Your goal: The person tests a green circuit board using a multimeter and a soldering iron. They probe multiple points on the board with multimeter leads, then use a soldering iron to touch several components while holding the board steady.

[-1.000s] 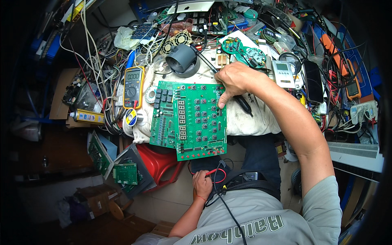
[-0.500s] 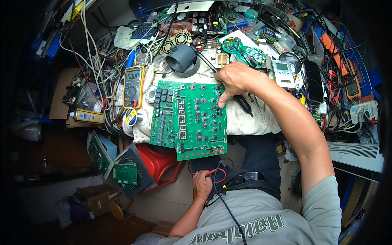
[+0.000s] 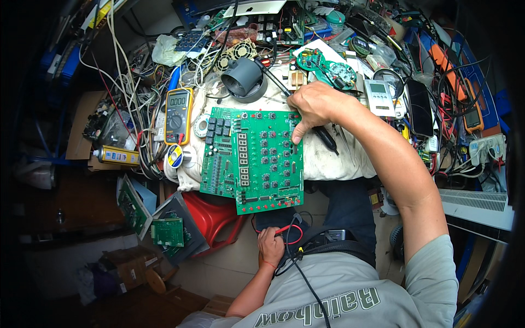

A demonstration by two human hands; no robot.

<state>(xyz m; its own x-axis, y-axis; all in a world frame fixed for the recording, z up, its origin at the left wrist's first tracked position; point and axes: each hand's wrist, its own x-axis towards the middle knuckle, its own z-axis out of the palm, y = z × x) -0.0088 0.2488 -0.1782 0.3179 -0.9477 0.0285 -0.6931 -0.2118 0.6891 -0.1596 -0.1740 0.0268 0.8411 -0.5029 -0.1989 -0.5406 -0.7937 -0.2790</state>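
Observation:
My right hand (image 3: 311, 112) grips the upper right edge of a green circuit board (image 3: 279, 180), thumb on its face and fingers mostly hidden. The board carries push buttons and a column of digit displays. It overlaps a second green board (image 3: 215, 169) with black relays, and both jut past the table's front edge. Down by my lap, my left hand (image 3: 271, 245) is closed around a red test lead (image 3: 295, 227); its fingertips are partly hidden. A black-handled tool (image 3: 326, 141) lies just right of my right hand. The yellow multimeter (image 3: 179, 116) stands to the left of the boards.
A grey pipe fitting (image 3: 241, 78) and a soldering iron stand (image 3: 255, 94) sit behind the boards. Tangled cables (image 3: 131, 90) crowd the left side. A phone (image 3: 420, 109) and a white meter (image 3: 379, 98) lie right. Below is a red stool (image 3: 219, 218).

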